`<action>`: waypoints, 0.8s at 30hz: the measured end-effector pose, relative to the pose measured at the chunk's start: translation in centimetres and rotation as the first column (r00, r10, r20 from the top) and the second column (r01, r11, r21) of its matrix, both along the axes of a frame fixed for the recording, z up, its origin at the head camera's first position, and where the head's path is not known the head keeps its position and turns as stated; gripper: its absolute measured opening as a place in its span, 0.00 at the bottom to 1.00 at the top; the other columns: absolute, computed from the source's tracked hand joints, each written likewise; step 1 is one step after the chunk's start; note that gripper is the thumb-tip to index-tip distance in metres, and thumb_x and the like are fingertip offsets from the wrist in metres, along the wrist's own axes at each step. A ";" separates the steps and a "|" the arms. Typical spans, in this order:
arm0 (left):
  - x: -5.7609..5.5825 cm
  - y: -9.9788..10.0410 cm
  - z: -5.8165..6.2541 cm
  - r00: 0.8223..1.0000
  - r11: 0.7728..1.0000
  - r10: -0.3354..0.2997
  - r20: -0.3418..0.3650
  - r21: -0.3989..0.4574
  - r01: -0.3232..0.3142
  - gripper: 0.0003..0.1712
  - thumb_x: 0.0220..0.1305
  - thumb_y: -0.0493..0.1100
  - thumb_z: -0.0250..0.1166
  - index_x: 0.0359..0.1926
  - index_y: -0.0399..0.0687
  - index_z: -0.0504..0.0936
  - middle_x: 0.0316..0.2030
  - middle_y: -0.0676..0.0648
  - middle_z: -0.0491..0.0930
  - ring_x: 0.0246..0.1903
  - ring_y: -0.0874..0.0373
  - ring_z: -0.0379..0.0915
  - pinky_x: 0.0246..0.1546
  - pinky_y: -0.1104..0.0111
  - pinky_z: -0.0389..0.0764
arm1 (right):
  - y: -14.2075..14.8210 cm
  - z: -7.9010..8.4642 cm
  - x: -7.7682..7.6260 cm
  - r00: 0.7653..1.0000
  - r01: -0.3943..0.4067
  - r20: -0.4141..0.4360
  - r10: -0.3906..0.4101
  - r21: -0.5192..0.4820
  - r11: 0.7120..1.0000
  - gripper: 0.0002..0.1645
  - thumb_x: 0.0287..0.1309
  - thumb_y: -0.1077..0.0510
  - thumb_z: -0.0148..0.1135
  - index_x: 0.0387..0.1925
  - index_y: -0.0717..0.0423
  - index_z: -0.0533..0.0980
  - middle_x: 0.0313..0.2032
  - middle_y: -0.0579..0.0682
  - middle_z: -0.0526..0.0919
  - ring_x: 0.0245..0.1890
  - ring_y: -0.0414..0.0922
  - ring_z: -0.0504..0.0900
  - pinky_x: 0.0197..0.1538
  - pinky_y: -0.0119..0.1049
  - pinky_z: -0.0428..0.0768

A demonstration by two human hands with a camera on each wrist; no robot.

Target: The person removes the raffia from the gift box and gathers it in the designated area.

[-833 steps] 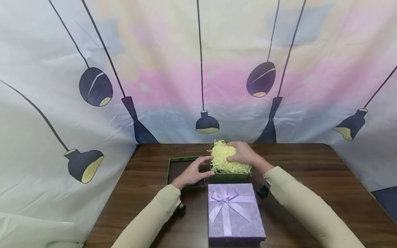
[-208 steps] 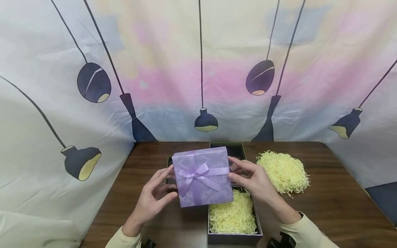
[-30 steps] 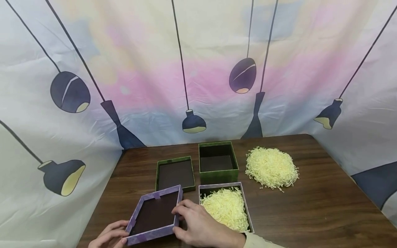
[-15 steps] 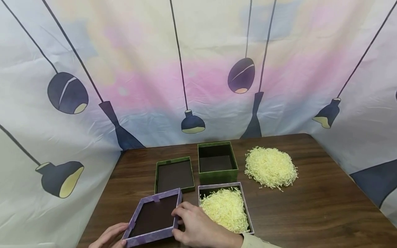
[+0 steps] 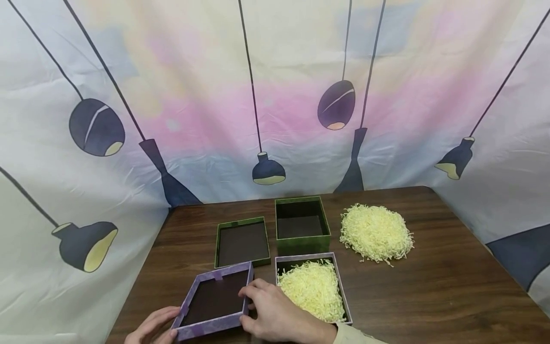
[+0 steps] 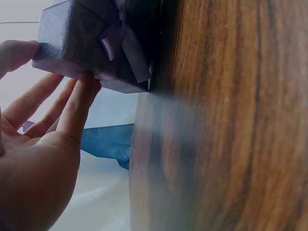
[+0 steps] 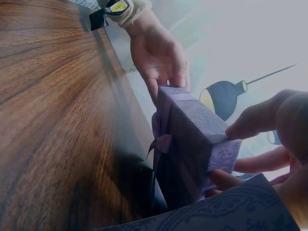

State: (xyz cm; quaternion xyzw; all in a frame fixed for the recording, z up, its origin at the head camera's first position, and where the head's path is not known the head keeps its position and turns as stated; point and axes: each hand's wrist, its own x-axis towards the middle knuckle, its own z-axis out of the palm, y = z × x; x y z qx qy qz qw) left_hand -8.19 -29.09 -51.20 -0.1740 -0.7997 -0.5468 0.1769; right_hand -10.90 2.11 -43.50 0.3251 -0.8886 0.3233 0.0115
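Both hands hold the purple gift box lid (image 5: 216, 298), turned inside up so that its dark lining shows, at the near left of the table in the head view. My left hand (image 5: 150, 327) grips its near left corner. At the right edge, my right hand (image 5: 277, 313) pinches the lid's wall between thumb and fingers. In the left wrist view a ribbon bow (image 6: 118, 29) hangs on the lid's underside, close to the wood. Beside the right hand stands the open purple box (image 5: 298, 258), filled with pale yellow shredded paper (image 5: 311, 290); the forearm hides part of it.
Behind the purple box is an open green box (image 5: 302, 243) with a dark inside. Left of that lies a green lid (image 5: 242, 243), inside up. A loose heap of yellow shredded paper (image 5: 377, 233) lies on the wooden table (image 5: 408, 291) to the right.
Shredded paper has left the green box and lies heaped at right. The purple lid came off its box, went left and was turned over. Over the last second it barely moved.
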 end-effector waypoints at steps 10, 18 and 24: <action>0.0 -0.3 -0.5 0.995 0.989 -0.094 -0.018 0.116 0.095 0.23 0.46 0.10 0.60 0.47 0.19 0.78 0.50 0.52 0.81 0.50 0.68 0.79 0.50 0.78 0.79 | 0.0 0.0 0.1 1.000 0.010 -0.004 -0.010 0.045 0.999 0.19 0.54 0.53 0.66 0.48 0.54 0.80 0.43 0.42 0.79 0.36 0.27 0.76 0.39 0.19 0.75; -0.4 -0.9 -0.8 0.983 0.995 -0.087 -0.158 -0.059 0.079 0.27 0.40 0.09 0.61 0.45 0.25 0.81 0.50 0.54 0.81 0.51 0.71 0.76 0.51 0.84 0.76 | -0.1 0.2 0.1 1.000 0.015 -0.015 -0.014 0.079 0.997 0.19 0.52 0.54 0.68 0.47 0.53 0.80 0.41 0.40 0.80 0.36 0.28 0.75 0.40 0.20 0.76; -0.4 -0.5 -0.7 0.985 0.991 0.002 -0.174 -0.130 -0.025 0.26 0.40 0.11 0.64 0.42 0.31 0.84 0.47 0.56 0.82 0.48 0.74 0.76 0.47 0.86 0.76 | 0.0 0.2 0.0 0.999 0.000 -0.039 0.004 0.093 0.996 0.20 0.51 0.54 0.69 0.47 0.54 0.80 0.41 0.42 0.81 0.34 0.26 0.75 0.37 0.17 0.75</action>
